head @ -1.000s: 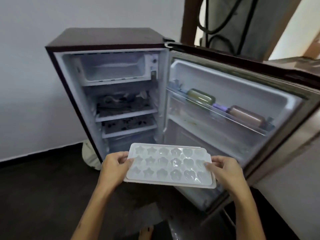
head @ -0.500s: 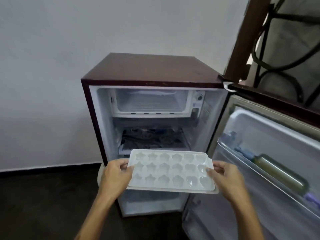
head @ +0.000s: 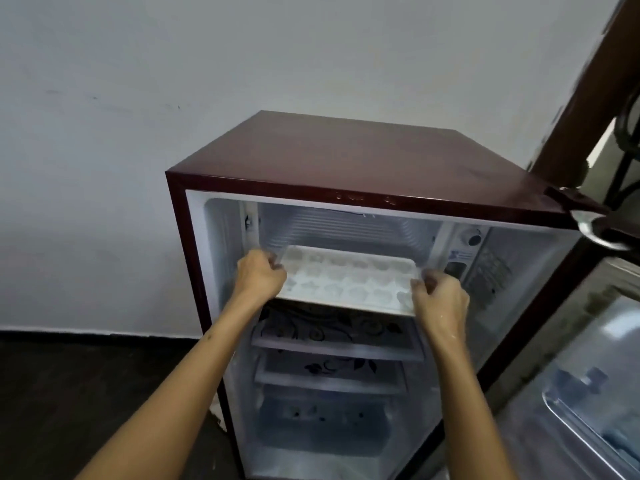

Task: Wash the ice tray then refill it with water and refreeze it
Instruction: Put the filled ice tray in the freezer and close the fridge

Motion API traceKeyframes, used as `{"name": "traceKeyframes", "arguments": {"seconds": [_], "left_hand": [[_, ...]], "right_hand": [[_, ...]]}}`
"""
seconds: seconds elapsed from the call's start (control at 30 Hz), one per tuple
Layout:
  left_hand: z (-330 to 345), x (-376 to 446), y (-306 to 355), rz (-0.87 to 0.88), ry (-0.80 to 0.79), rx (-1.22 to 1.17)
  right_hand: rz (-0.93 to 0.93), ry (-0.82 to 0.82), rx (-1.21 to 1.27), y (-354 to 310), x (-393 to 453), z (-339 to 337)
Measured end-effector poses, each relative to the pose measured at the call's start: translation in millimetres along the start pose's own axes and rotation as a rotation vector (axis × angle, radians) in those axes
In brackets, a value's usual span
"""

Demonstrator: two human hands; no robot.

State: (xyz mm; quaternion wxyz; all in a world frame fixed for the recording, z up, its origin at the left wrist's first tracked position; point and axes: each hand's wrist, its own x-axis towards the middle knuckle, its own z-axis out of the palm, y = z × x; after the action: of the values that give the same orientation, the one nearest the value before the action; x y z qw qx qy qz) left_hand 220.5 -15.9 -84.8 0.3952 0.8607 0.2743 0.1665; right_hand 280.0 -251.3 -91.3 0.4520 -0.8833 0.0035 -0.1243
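Ice tray [head: 349,282], both hands' grip clamped on its ends, at maroon fridge [head: 363,157], grey wall [head: 173,81] behind.

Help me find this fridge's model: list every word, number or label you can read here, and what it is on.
No text is readable.
Marks on the fridge's top front edge: too blurred.
Sticker on the right inner wall: printed lines, too small and blurred.
Panel below the dial: blurred markings.
Ice tray: no lettering visible.

Fridge door [head: 588,393] cut off at right edge; shelf contents blurred. Ice tray [head: 346,282] ends hidden behind hands; water level indiscernible.
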Motion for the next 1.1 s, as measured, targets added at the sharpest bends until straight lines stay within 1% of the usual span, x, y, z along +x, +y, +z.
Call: {"name": "traceKeyframes", "arguments": {"seconds": [0.07, 0.2, 0.33, 0.43, 0.5, 0.57, 0.7, 0.97, 1.1], "left_hand": [[10.9, 27.2, -1.6, -0.008, 0.004, 0.042], [26.6, 70.2, 2.4, -0.005, 0.019, 0.075], [38.9, 95.0, 9.5, 0.042, 0.035, 0.084], [48.9, 110.9, 12.7, 0.074, 0.037, 0.122], [56.6, 120.1, 12.5, 0.097, 0.043, 0.132], [63.0, 128.1, 12.3, 0.114, 0.053, 0.126], [68.5, 143.2, 11.4, 0.088, 0.053, 0.125], [69.9, 152.8, 15.1, 0.057, 0.054, 0.188], [70.0, 141.5, 18.5, 0.089, 0.077, 0.284]], "right_hand": [[-0.008, 0.002, -0.028, -2.5, 24.9, 18.0], [-0.090, 0.009, -0.083, -0.1, 68.7, 50.6], [-0.089, 0.002, -0.149, 2.4, 103.0, 75.3], [-0.141, 0.050, -0.200, 7.1, 120.8, 91.3], [-0.141, 0.081, -0.220, 10.1, 130.0, 99.6], [-0.120, 0.079, -0.211, 11.7, 139.4, 105.5], [-0.127, 0.064, -0.153, 14.9, 158.8, 116.9], [-0.119, 0.013, -0.208, 14.4, 174.7, 124.8], [-0.143, -0.003, -0.272, 10.4, 170.8, 121.1]]}}
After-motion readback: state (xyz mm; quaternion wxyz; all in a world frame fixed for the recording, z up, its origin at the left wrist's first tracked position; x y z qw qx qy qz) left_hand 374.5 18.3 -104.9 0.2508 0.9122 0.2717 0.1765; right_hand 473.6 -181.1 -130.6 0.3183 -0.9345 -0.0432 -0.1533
